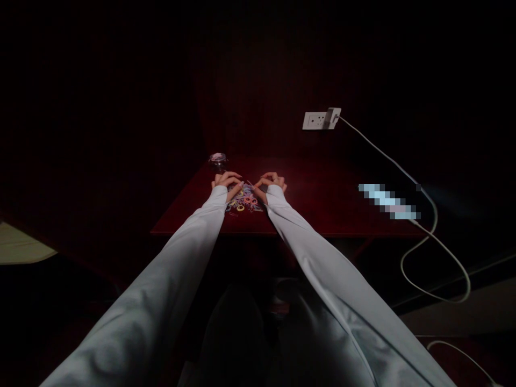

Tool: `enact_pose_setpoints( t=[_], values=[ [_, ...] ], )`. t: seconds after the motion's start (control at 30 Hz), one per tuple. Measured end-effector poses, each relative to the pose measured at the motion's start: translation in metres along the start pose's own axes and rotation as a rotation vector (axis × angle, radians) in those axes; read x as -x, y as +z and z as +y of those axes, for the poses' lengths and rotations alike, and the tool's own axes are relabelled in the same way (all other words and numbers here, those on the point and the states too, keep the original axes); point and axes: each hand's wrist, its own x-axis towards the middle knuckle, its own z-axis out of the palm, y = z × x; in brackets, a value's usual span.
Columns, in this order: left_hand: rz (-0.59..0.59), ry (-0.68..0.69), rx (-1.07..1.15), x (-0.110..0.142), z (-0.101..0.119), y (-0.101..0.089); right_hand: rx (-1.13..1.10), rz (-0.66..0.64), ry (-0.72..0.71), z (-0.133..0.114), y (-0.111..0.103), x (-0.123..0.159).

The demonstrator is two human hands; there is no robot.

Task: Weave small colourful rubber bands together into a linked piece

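A pile of small hair ties in pink, yellow, purple and blue lies near the front of the dark red table. Over its left side is my left hand, fingers bent, with a gap between thumb and forefinger. Facing it on the right, my right hand is curled in the same way, thumb pointing in toward the pile. I see nothing held in either hand. Both wrists partly cover the pile's edges. Just beyond my left hand stands a small clear container with something pale pink in it.
The table has its front edge below my forearms. A blurred bright object lies at the right, joined to a white cable. That cable runs up to a charger in the wall socket. The surroundings are very dark.
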Motion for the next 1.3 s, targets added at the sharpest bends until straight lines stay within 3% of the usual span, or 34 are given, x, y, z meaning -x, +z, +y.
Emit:
enact_pose_setpoints(
  t=[0.23, 0.37, 0.83, 1.3],
  values=[
    [0.046, -0.042, -0.006, 0.001, 0.009, 0.003, 0.133, 0.123, 0.124, 0.037, -0.036, -0.009],
    [0.001, -0.025, -0.011, -0.002, 0.0, 0.002, 0.213, 0.129, 0.179, 0.044, -0.044, -0.009],
    [-0.036, 0.045, 0.004, -0.009, -0.024, 0.008, 0.236, 0.152, 0.215, 0.053, -0.038, -0.012],
    [0.004, 0.043, 0.032, -0.007, -0.025, 0.011, 0.262, 0.113, 0.298, 0.045, -0.042, -0.01]
  ],
)
